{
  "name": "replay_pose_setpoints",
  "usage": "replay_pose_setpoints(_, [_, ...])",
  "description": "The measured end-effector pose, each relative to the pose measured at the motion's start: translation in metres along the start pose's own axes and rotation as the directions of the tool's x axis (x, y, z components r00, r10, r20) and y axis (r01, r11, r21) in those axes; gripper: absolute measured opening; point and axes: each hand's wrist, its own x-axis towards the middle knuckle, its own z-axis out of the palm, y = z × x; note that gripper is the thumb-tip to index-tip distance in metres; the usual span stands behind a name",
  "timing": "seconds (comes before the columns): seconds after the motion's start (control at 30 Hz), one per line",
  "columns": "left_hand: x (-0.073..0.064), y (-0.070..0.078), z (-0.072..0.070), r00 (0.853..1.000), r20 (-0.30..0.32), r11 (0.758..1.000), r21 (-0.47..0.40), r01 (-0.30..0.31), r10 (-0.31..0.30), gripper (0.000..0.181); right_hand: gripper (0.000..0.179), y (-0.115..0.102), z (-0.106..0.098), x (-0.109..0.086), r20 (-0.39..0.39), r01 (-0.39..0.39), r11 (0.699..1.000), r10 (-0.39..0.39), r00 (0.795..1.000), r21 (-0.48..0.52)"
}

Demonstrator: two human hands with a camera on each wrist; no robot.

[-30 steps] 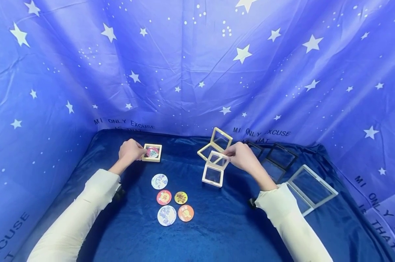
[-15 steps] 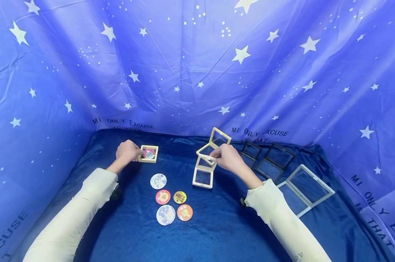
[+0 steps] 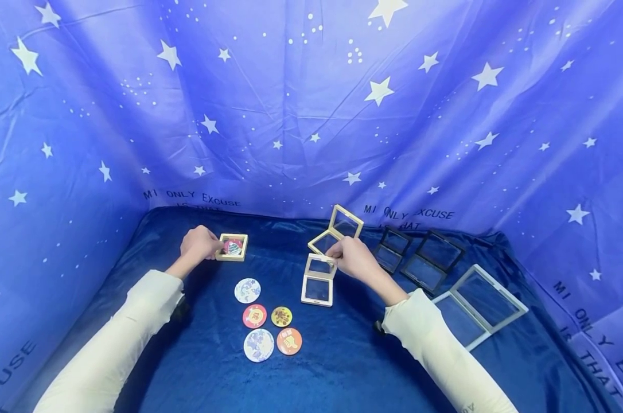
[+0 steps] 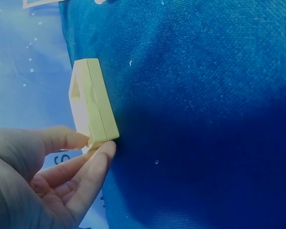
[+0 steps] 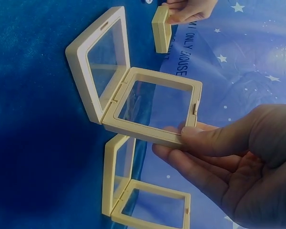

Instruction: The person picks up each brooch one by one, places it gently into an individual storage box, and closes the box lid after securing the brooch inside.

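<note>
My left hand (image 3: 200,243) pinches the left edge of a small closed cream display frame (image 3: 245,248), with a red badge bearing a green-and-white picture behind its clear window. In the left wrist view, thumb and fingers grip a corner of that frame (image 4: 99,100). My right hand (image 3: 357,258) holds an open, hinged pale display frame by the edge of one half; in the right wrist view both halves of this pale frame (image 5: 81,62) show clear film and nothing inside. Just behind it stands another open cream frame (image 3: 360,222), partly overlapped.
Several round badges lie in front: a white-blue badge (image 3: 247,291), a red badge (image 3: 254,316), a yellow badge (image 3: 281,316), an orange badge (image 3: 289,341) and others. To the right are two open black frames (image 3: 448,267) and a larger open white frame (image 3: 489,331) on the blue cloth.
My right hand has shifted left with the open pale frame, uncovering the black frames. The closed frame and left hand have moved slightly left in view; the camera view has also shifted a little.
</note>
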Motion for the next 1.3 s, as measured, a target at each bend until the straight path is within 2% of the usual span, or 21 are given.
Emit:
replay_pose_setpoints(0.37, [-0.0007, 0.0020, -0.0014, 1.000, 0.011, 1.000, 0.009, 0.026, -0.026, 0.024, 0.019, -0.0032, 0.0015, -0.0003, 0.020, 0.012, 1.000, -0.012, 1.000, -0.007])
replay_pose_setpoints(0.9, [-0.0041, 0.0031, -0.0019, 1.000, 0.008, 1.000, 0.019, 0.016, -0.016, 0.024, 0.021, 0.0004, -0.0016, -0.0003, 0.061, 0.045, 0.999, -0.046, 0.997, 0.007])
replay_pose_setpoints(1.3, [-0.0052, -0.0007, -0.0008, 1.000, 0.004, 1.000, -0.004, 0.005, -0.005, 0.027, 0.020, 0.0021, -0.0003, -0.0001, 0.066, 0.032, 0.999, -0.032, 0.997, 0.009])
